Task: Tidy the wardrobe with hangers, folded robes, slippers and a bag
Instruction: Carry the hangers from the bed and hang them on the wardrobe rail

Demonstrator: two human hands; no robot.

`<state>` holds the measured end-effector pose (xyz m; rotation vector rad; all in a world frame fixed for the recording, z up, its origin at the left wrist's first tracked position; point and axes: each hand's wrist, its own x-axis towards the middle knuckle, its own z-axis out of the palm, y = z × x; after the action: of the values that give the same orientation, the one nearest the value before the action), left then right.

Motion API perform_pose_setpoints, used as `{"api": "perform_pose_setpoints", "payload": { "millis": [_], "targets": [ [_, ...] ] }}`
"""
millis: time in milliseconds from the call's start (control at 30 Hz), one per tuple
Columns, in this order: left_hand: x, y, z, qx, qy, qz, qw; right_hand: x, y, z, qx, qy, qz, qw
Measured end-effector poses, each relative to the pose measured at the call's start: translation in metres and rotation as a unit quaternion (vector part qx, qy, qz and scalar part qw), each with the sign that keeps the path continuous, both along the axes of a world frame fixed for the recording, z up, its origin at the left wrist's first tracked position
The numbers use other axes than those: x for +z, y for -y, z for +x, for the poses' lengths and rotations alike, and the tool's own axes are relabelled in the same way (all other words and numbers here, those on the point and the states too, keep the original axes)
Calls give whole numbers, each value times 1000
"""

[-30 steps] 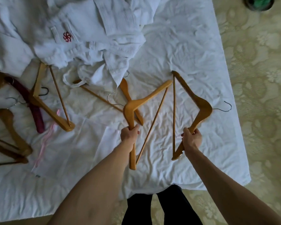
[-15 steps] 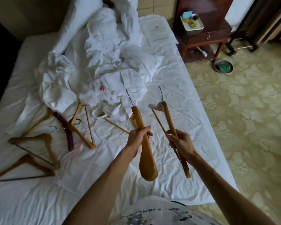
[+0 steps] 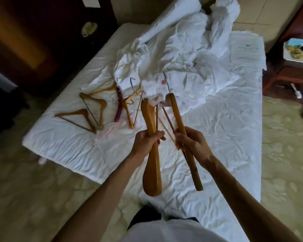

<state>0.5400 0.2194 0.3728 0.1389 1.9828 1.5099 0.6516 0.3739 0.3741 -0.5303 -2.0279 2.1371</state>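
Two wooden hangers held edge-on above the bed [image 3: 234,137] at frame centre, left hand [image 3: 145,142] gripping one hanger [image 3: 150,154], right hand [image 3: 192,142] gripping the other hanger [image 3: 182,130], hands just apart, white robes [image 3: 178,67] heaped above, more hangers [image 3: 87,116] lying centre-left.

Bare forearms, white top, dark trousers

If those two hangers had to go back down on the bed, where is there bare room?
The sheet right of the right hand, below the robe heap, lies bare to the bed's edge. The left side is crowded: wooden hangers, a maroon hanger and a pink ribbon.
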Motion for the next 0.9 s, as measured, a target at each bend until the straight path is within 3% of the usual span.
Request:
{"api": "perform_pose_setpoints", "payload": {
  "millis": [333, 700, 900],
  "targets": [
    [39, 170, 27, 208, -104, -19, 973, 26, 137, -68, 227, -55, -17, 972],
    [40, 428, 37, 407, -134, -41, 903, 32, 407, -138, 413, -50, -26, 909],
    [51, 574, 16, 460, -142, -76, 873, 41, 562, -186, 484, -58, -14, 873]
  ]
}}
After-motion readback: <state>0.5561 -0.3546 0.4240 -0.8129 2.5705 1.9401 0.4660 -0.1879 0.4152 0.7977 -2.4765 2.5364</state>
